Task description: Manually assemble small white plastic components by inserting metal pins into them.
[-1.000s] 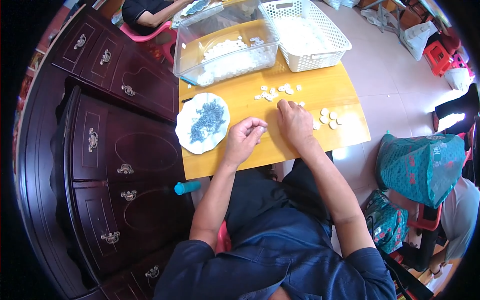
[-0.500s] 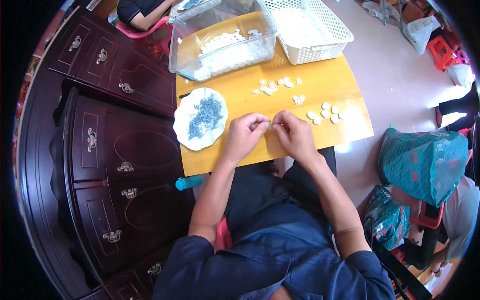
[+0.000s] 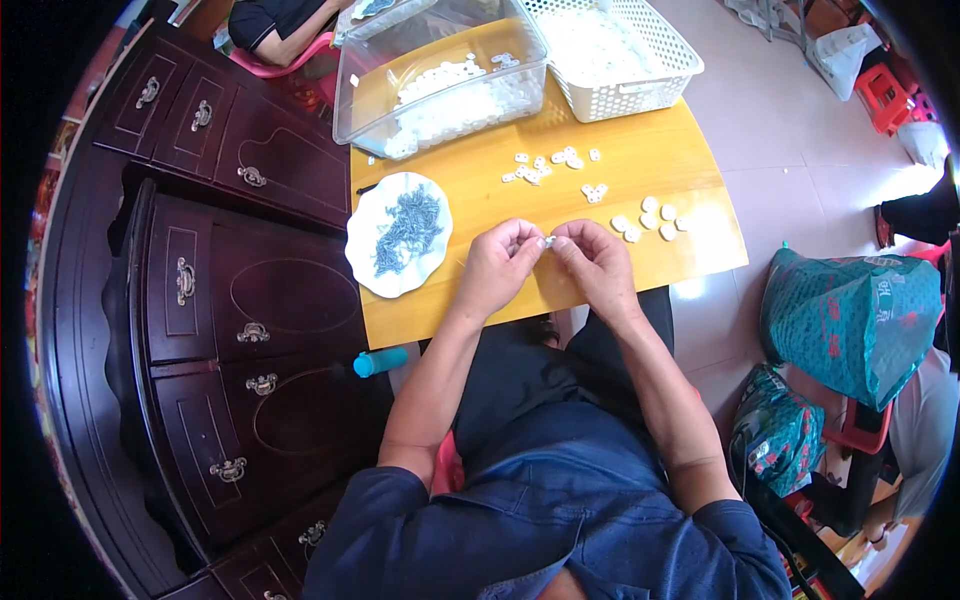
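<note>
Over the front of the yellow table (image 3: 480,300), my left hand (image 3: 497,262) and my right hand (image 3: 597,262) meet fingertip to fingertip. Pinched between them is a small white piece (image 3: 549,241), mostly covered by the fingers; both hands are closed. Left of my left hand lies a white wavy-edged plate (image 3: 367,262) heaped with small grey metal pins or screws (image 3: 408,232). Beyond my hands are several small white two-hole pieces (image 3: 532,174) and a little cluster of them (image 3: 594,193). Several white round pieces (image 3: 649,205) sit right of my right hand.
At the table's back stand a clear plastic bin (image 3: 440,130) of white pieces and a white perforated basket (image 3: 640,98). A dark wooden cabinet (image 3: 290,300) flanks the left side, near a teal bottle (image 3: 380,362). Green bags (image 3: 850,310) rest at right. Another person's arm (image 3: 295,40) shows far left.
My fingertips have shifted slightly to the right, and a white piece now shows between them. The view has moved a little; the plate and loose pieces lie as before.
</note>
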{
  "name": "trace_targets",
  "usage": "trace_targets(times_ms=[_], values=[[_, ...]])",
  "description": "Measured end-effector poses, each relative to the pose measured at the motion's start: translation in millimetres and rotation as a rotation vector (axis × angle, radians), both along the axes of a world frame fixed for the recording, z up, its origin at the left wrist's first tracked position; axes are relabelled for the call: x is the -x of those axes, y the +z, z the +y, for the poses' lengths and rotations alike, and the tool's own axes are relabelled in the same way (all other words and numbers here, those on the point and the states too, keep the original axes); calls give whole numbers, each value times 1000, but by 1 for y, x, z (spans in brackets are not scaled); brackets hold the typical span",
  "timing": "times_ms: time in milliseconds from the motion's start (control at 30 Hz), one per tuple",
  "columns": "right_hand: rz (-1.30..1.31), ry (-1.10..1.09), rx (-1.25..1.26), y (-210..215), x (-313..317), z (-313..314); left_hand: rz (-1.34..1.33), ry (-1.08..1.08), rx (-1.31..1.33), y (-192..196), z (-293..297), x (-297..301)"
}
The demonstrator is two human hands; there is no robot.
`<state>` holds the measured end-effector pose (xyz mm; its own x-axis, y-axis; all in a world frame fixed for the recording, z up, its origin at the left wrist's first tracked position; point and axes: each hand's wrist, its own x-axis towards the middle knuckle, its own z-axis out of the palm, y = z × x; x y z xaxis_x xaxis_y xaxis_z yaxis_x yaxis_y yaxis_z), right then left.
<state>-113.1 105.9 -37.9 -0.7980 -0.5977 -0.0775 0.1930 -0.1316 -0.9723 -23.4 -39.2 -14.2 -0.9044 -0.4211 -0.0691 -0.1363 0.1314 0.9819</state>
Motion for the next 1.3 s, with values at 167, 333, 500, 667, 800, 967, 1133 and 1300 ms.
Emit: trace_targets(times_ms=[167, 333, 500, 667, 800, 967, 1133, 1300], values=[[8, 54, -58, 6, 1, 3, 29, 21, -74, 3, 5, 1], [-34, 63, -45, 6, 1, 4, 76, 78, -237, 2, 2, 0], [-60, 78, -42, 9, -1, 5, 114, 72, -260, 3, 0, 1], [-50, 82, -68, 3, -3, 7, 106, 56, -289, 2, 2, 1], [-20, 29, -40, 1, -5, 6, 104, 43, -253, -1, 3, 0], [19, -7, -56, 3, -8, 7, 102, 45, -157, 3, 2, 1], [72, -16, -99, 8, -9, 7, 82, 2, -127, 5, 1, 0], [83, -20, -100, 5, -9, 8, 94, -22, -129, 2, 0, 1]])
